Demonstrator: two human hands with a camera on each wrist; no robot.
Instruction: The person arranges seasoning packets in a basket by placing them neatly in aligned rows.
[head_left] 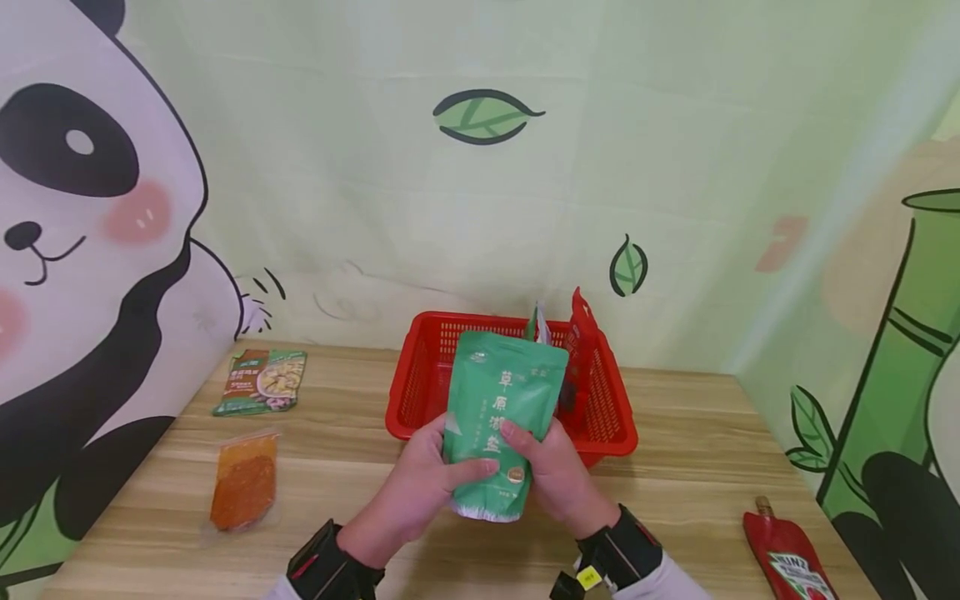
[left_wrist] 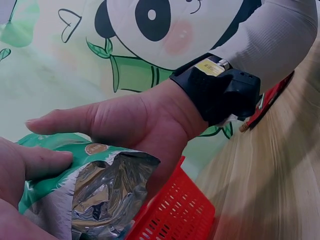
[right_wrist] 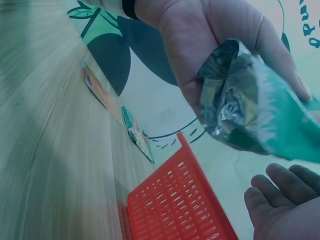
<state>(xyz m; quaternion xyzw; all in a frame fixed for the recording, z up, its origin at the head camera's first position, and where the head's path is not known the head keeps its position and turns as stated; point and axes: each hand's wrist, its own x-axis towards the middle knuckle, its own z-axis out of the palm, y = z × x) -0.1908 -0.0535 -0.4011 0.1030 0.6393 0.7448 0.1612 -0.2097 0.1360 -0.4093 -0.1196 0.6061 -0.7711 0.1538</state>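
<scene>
Both hands hold a green stand-up pouch (head_left: 504, 417) with white lettering, its front facing up, above the near side of a red basket (head_left: 401, 392). My left hand (head_left: 420, 479) grips the pouch's left side, thumb across the front. On the other side my right hand (head_left: 562, 475) grips it with the thumb on the front; the fingers of both hands are hidden behind it in the head view. In the left wrist view the pouch's silver folded bottom (left_wrist: 110, 192) shows between the left hand (left_wrist: 25, 185) and the right hand (left_wrist: 145, 120).
The basket holds a red packet (head_left: 579, 354) standing upright and another packet (head_left: 538, 323) partly hidden. To the left on the wooden table lie a green-brown packet (head_left: 262, 382) and a clear bag of orange-brown food (head_left: 245, 482). A red Heinz pouch (head_left: 787, 550) lies at right.
</scene>
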